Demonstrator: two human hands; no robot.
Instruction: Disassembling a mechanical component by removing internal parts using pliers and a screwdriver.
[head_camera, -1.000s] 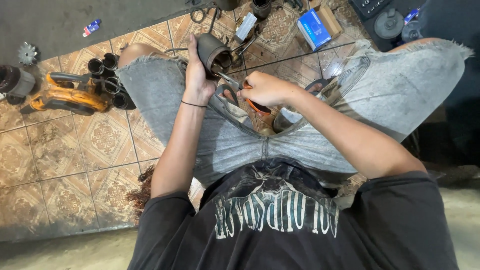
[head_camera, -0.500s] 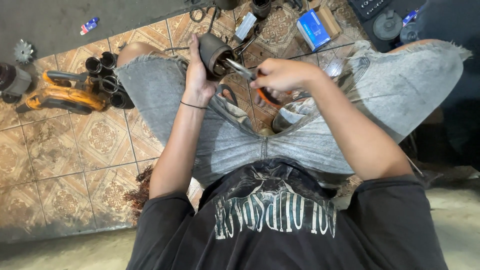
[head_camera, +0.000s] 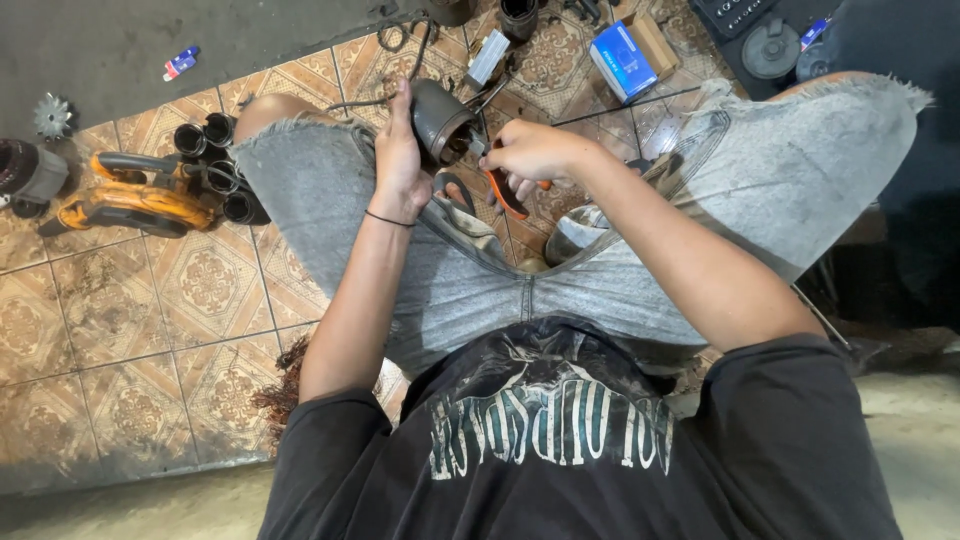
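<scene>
I sit on a tiled floor with my knees apart, in grey denim shorts and a black shirt. My left hand (head_camera: 398, 160) grips a dark grey cylindrical metal housing (head_camera: 438, 120) and holds it up above my lap, its open end turned toward my right hand. My right hand (head_camera: 535, 153) is closed on pliers with orange-and-black handles (head_camera: 503, 190). The pliers' jaws reach into the mouth of the housing, where they are partly hidden. A thin black band circles my left wrist.
An orange power tool (head_camera: 135, 200) and several black tubes (head_camera: 215, 165) lie left of my left knee. A blue box (head_camera: 622, 58), a small grey part (head_camera: 487, 56) and a cable (head_camera: 400, 38) lie ahead. A gear (head_camera: 52, 115) and a motor part (head_camera: 25, 172) sit far left.
My right hand has risen from my lap with the pliers and brought their jaws to the housing's open end. My left hand lifted the housing slightly.
</scene>
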